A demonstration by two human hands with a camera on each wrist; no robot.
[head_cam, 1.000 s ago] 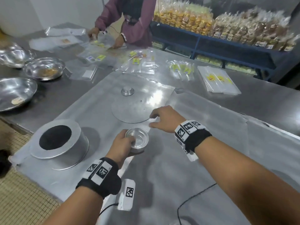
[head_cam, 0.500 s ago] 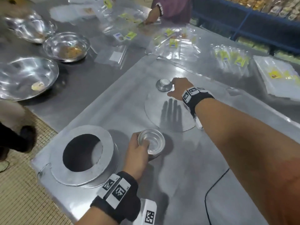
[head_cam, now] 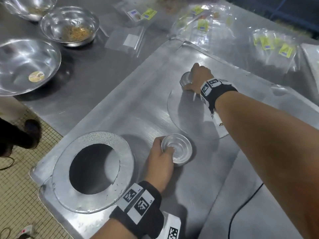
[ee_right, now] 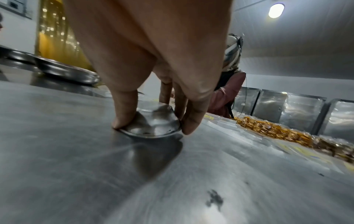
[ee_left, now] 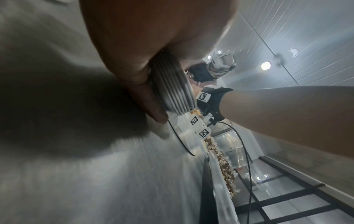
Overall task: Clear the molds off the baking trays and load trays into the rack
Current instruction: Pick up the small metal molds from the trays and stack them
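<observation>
On the steel tabletop (head_cam: 89,83), a large baking tray (head_cam: 138,104) fills the near half of the head view and carries, in descending size, a deep round ring mold (head_cam: 93,171) at its near-left corner, a flat round disc (head_cam: 189,121) further in, and two sets of small cup molds. The left hand (head_cam: 159,167) grips a nested stack of cup molds (head_cam: 177,149) just right of the ring mold, thumb hooked over the rim; the left wrist view shows several rims packed together under the fingers (ee_left: 145,97). The right hand (head_cam: 198,78), reaching across the disc, pinches a single inverted cup mold (ee_right: 151,121) at the disc's far edge, thumb on one side of its flared rim and fingertips (ee_right: 191,121) on the other, the rim apparently not yet clear of the surface. Steel bowls (head_cam: 27,64) and clear packets (head_cam: 203,26) lie beyond the tray; the rack is not in view. Likely hazards: the thin rim offers little purchase, so a shallow pinch could let the mold slip and skate over the smooth metal; dragging it rather than lifting may shift the loose disc; dropping it off-centre onto the stack could jam or topple the nest, since one hand alone steadies it. The tray cannot be racked until the ring mold and disc are also removed.
</observation>
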